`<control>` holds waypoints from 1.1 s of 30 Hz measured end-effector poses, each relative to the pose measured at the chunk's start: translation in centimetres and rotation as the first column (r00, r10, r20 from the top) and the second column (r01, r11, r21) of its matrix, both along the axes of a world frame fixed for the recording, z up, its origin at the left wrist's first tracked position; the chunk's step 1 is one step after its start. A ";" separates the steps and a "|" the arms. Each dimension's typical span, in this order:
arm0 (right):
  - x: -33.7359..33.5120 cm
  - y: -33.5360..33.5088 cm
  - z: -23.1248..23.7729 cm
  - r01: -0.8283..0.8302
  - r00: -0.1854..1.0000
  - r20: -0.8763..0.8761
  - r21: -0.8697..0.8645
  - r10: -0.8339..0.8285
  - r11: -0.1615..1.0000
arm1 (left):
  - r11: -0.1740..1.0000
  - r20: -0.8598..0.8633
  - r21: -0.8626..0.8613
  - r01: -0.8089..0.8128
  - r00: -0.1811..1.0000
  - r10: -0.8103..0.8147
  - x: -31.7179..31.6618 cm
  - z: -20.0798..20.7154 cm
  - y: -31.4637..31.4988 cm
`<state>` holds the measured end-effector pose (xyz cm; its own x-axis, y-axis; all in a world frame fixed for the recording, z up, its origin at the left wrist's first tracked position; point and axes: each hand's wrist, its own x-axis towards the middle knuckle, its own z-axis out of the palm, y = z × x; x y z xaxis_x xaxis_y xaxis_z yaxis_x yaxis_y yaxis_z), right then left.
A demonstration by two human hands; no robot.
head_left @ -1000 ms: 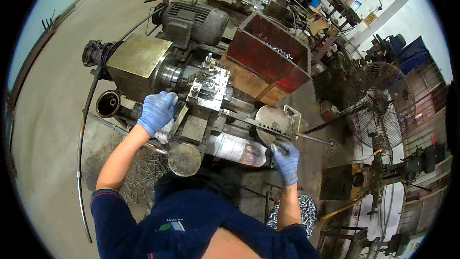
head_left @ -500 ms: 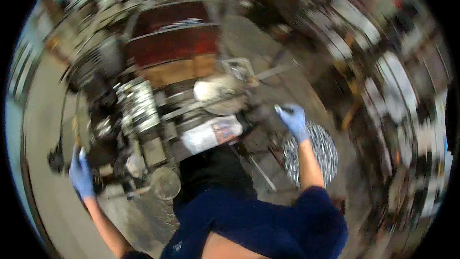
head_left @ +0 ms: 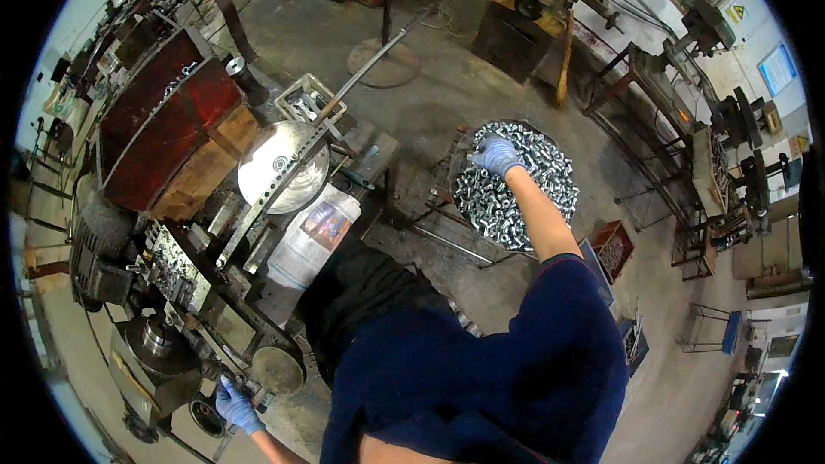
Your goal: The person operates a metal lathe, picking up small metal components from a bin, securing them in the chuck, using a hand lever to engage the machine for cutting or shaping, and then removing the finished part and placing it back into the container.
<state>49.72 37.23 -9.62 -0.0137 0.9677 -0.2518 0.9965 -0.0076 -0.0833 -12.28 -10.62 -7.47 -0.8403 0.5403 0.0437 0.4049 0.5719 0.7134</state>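
Observation:
My right hand [head_left: 497, 156], in a blue-grey glove, reaches onto a heap of small shiny metal parts [head_left: 534, 193] in a round tray. Its fingers are bent down and closed among the parts at the heap's left side, at a small metal part. My left hand [head_left: 238, 406], gloved alike, is low at the left beside the machine's front levers. Its fingers look loosely stretched, with no held object showing. Between my hands stands the machine with a round bright metal disc [head_left: 273, 174], a slotted metal bar [head_left: 279, 182] across it and a printed paper sheet [head_left: 311, 236].
A red hopper [head_left: 159, 125] with a few metal parts rises at the far left. A pale plastic basket [head_left: 302, 103] sits behind the disc. Right of the tray stand a red bin [head_left: 613, 249] and a work bench [head_left: 640, 90]. A floor fan [head_left: 387, 34] stands at the back.
The view has swung to the right. My right hand, which had a small shiny piece at its fingertips beside the tray, is now over the heap. My left hand is now lower by the machine.

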 end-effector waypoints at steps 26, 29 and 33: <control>-11.0 -7.5 3.1 -0.193 0.469 -0.862 0.113 0.193 0.975 | 0.920 -0.085 0.392 0.022 0.996 0.013 5.2 13.6 4.8; -21.7 -13.3 9.6 -0.509 0.308 -0.899 0.121 0.311 0.852 | 0.908 0.265 0.383 0.169 0.922 -0.284 7.8 14.9 9.0; -32.1 -19.8 16.0 -0.757 -0.132 -0.710 0.522 0.691 0.392 | 0.800 0.272 0.383 0.462 0.771 -0.575 11.3 13.6 12.7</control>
<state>17.66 17.44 6.42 -0.8920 0.2171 0.3964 -0.1791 0.6356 -0.7510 -0.98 2.07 6.11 -0.4177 0.9084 0.0167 0.2636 0.1036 0.9590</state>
